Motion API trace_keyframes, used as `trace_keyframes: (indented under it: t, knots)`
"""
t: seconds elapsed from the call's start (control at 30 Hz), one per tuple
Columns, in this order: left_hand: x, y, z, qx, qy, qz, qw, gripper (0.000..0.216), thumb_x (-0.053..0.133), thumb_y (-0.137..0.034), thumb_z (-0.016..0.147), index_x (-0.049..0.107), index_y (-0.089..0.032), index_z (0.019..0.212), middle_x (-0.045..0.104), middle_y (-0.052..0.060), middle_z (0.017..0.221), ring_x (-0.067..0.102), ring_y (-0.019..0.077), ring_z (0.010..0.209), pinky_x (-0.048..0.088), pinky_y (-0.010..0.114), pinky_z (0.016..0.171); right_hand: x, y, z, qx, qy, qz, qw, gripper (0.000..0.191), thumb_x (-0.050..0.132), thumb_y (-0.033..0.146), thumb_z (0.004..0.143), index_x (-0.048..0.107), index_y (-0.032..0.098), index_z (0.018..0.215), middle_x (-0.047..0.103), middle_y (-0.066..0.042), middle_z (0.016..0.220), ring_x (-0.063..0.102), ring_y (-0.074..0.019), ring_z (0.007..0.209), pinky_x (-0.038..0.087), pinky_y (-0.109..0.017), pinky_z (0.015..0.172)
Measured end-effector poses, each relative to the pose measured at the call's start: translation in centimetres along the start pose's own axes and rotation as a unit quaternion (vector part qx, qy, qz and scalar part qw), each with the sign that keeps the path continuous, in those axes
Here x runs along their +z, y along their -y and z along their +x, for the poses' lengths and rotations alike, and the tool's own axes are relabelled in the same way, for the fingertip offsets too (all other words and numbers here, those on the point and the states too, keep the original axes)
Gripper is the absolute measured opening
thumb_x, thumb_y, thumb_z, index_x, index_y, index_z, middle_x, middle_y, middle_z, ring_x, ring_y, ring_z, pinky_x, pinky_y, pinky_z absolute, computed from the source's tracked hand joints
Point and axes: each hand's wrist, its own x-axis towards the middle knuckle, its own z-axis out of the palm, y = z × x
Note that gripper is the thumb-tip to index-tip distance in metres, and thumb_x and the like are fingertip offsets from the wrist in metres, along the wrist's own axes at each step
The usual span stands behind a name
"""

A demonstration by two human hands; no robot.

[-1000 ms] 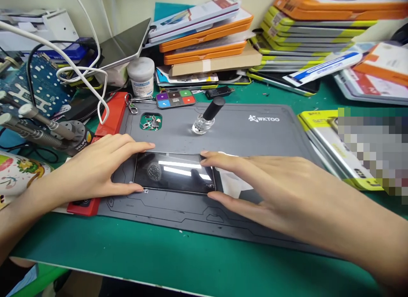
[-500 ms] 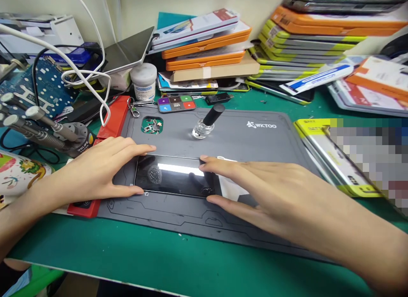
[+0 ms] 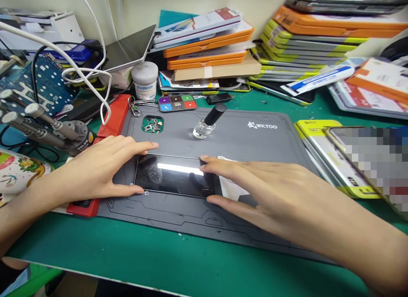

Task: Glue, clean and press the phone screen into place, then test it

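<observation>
Grey mat [image 3: 267, 141]; left hand [image 3: 105, 169], right hand [image 3: 274, 184], half-open, holding phone [image 3: 178, 181] (bottle [image 3: 204, 129], boxes [image 3: 208, 50] beyond).

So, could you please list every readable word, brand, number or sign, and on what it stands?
"WKTOO", with a logo: grey mat
"SPARKLE PASTE": white tub
"RELIFE": tool holder
"BATT", rest unclear: yellow-edged package
Too small or blurred: glass bottle, blue-and-white packet, stacked boxes
Nothing readable on the phone; small mat marks beside it unclear.
</observation>
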Motion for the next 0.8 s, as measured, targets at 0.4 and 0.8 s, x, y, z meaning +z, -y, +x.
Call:
trace_keyframes:
  t: [0.4,0.8]
  knots:
    - [0.05,0.36,0.05,0.004,-0.005,-0.002,1.000,0.082,0.067,-0.067,0.095,0.036,-0.035,0.164,0.068,0.010,0.130,0.067,0.0309,0.113,0.052,0.041,0.093,-0.10,-0.06,-0.02,-0.006,0.011,-0.014,1.000,0.029,0.059,0.023,0.104,0.057,0.017,0.132,0.077,-0.015,0.130,0.081,-0.0328,0.096,0.065,-0.045,0.075]
    - [0.17,0.69,0.12,-0.001,-0.015,-0.009,1.000,0.082,0.071,-0.067,0.092,0.042,-0.036,0.162,0.070,0.009,0.129,0.067,0.0311,0.110,0.052,0.040,0.092,-0.13,-0.01,0.02,-0.012,0.009,-0.026,1.000,0.029,0.054,0.029,0.108,0.055,0.015,0.134,0.077,-0.014,0.129,0.080,-0.0328,0.103,0.065,-0.045,0.077]
